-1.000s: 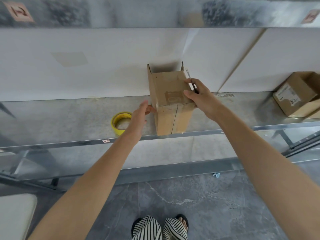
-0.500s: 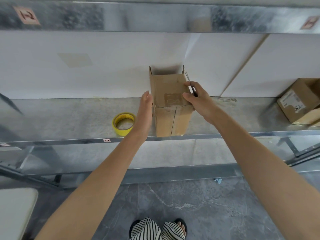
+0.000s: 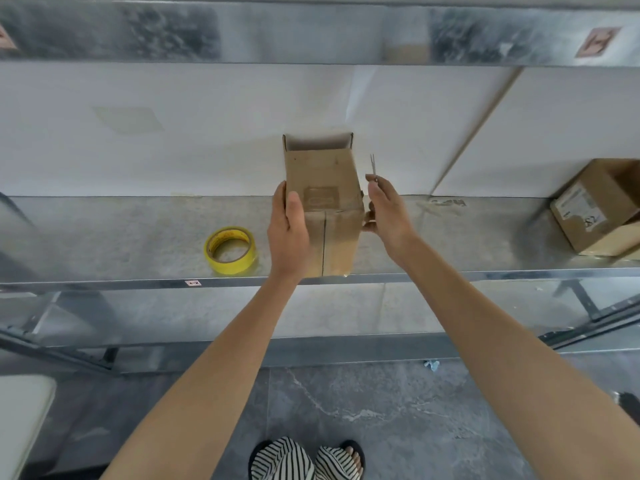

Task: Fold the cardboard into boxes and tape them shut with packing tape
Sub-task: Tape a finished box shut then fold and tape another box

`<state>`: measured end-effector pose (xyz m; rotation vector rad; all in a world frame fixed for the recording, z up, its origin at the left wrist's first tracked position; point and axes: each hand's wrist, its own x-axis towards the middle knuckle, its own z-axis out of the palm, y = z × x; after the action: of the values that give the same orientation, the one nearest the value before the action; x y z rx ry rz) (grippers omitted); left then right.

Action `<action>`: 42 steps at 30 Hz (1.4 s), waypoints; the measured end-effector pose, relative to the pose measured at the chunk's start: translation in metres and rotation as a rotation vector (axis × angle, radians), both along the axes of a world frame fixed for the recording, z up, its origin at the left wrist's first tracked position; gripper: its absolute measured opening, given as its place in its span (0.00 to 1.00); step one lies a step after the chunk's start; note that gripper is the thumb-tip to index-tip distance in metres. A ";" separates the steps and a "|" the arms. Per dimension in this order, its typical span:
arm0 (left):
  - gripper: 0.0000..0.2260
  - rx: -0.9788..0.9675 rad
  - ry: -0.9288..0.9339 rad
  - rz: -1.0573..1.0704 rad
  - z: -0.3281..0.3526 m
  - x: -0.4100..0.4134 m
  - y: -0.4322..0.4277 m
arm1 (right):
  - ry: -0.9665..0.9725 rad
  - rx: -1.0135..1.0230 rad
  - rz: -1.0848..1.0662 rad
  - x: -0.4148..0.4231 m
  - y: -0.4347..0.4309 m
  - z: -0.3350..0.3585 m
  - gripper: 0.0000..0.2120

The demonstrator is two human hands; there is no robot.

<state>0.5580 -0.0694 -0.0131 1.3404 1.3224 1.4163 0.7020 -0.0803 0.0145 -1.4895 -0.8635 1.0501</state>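
Note:
A small brown cardboard box lies on the metal shelf, its open end toward the white wall. A taped seam runs down the face nearest me. My left hand grips the box's left edge, thumb on the top face. My right hand is at the box's right side and holds small scissors whose blades point up. A yellow roll of packing tape lies flat on the shelf left of the box.
A second, labelled cardboard box sits at the shelf's far right. A metal shelf beam runs overhead. Grey tiled floor and my striped slippers are below. A pale chair seat shows at lower left.
My left hand moved from beside the tape roll onto the box's left edge. My right hand slid off the box's top to its right side. The box now points straighter toward the wall.

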 end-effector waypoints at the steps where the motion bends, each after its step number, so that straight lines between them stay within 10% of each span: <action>1: 0.17 0.015 0.017 0.021 -0.001 0.001 0.001 | -0.037 -0.026 -0.029 0.002 -0.001 -0.009 0.10; 15: 0.27 0.213 0.353 0.209 -0.019 -0.002 0.017 | -1.001 -0.305 0.128 0.031 0.002 -0.117 0.18; 21: 0.29 0.145 0.316 0.230 -0.014 0.003 0.011 | -0.912 -0.293 0.103 0.022 0.008 -0.100 0.20; 26: 0.30 0.131 0.362 0.089 -0.003 -0.011 0.005 | -0.499 0.163 -0.101 0.007 -0.005 -0.037 0.16; 42: 0.35 0.178 1.014 -0.463 0.026 -0.071 0.027 | -1.247 0.149 0.388 0.016 -0.015 0.003 0.35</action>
<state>0.4868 -0.0426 0.0132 2.4591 1.3197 0.5062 0.7184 -0.0949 0.0175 -1.8337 -2.0930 0.1629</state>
